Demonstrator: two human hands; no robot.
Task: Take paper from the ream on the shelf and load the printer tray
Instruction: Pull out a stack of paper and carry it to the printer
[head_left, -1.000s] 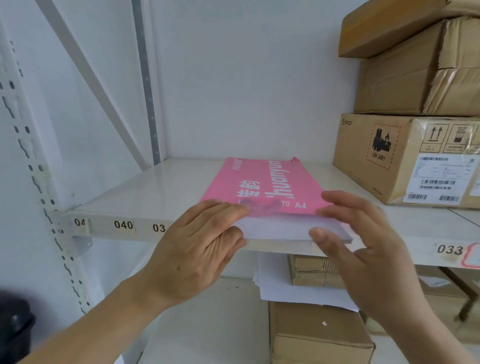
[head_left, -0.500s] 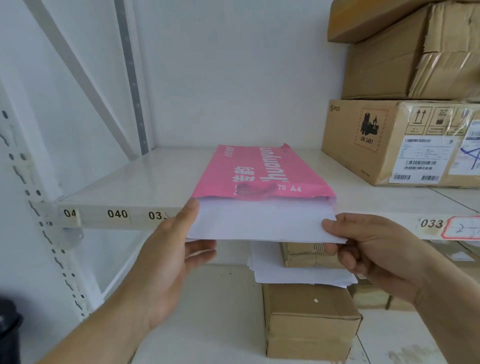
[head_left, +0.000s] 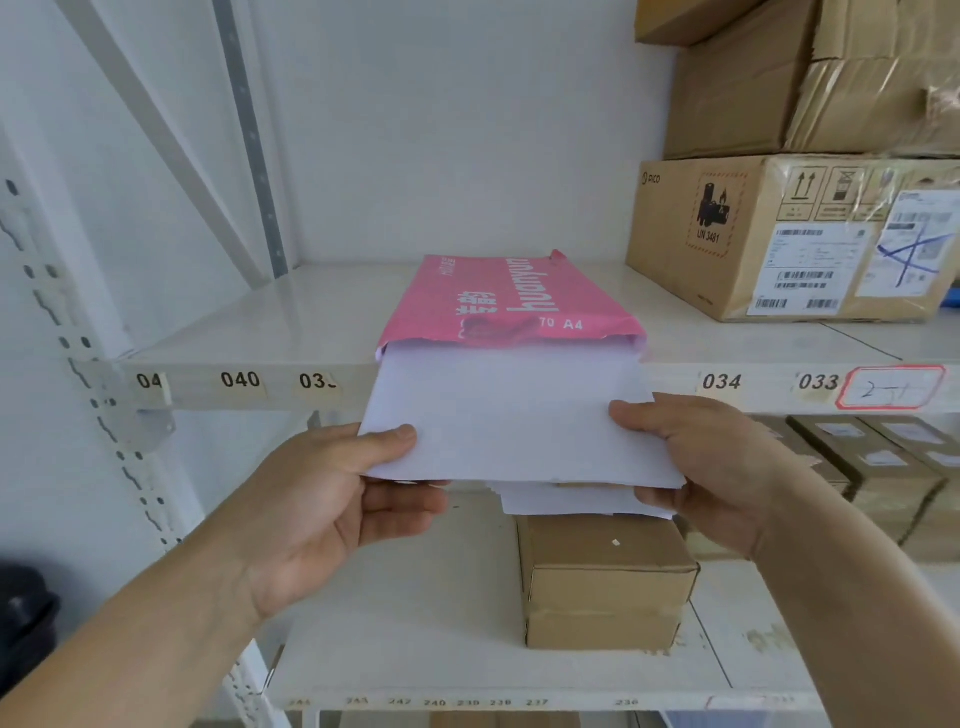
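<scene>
A pink-wrapped ream (head_left: 511, 301) of A4 paper lies on the white shelf (head_left: 249, 338), its open end facing me. A stack of white sheets (head_left: 511, 415) sticks halfway out of the wrapper, past the shelf's front edge. My left hand (head_left: 337, 499) pinches the stack's near left corner, thumb on top and fingers underneath. My right hand (head_left: 706, 467) grips the near right corner the same way. No printer or tray is in view.
Cardboard boxes (head_left: 789, 234) are stacked on the same shelf at the right. On the lower shelf a small brown box (head_left: 605, 577) carries loose white sheets (head_left: 566, 501), with more boxes (head_left: 883, 467) at the right. A perforated shelf upright (head_left: 88, 400) stands at the left.
Both hands went from lying on the ream's open end to gripping the sheets' corners. The stack has slid further out of the pink wrapper toward me.
</scene>
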